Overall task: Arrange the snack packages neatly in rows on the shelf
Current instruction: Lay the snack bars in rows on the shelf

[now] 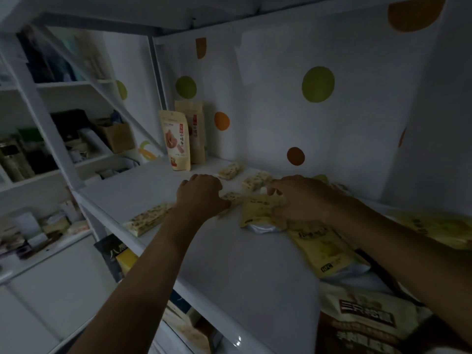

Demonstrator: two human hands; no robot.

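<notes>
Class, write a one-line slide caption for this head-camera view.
Both hands reach among snack bars on a white shelf.

Dim corner, white shelving and a dotted wall

I face a white wall stuck with round green, orange and brown dots; the light is low and greyish. Left of that wall stands a white rack with slanted braces, its boards crowded with boxes, a cardboard carton among them. Below the rack, more clutter sits on a lower board.
</notes>
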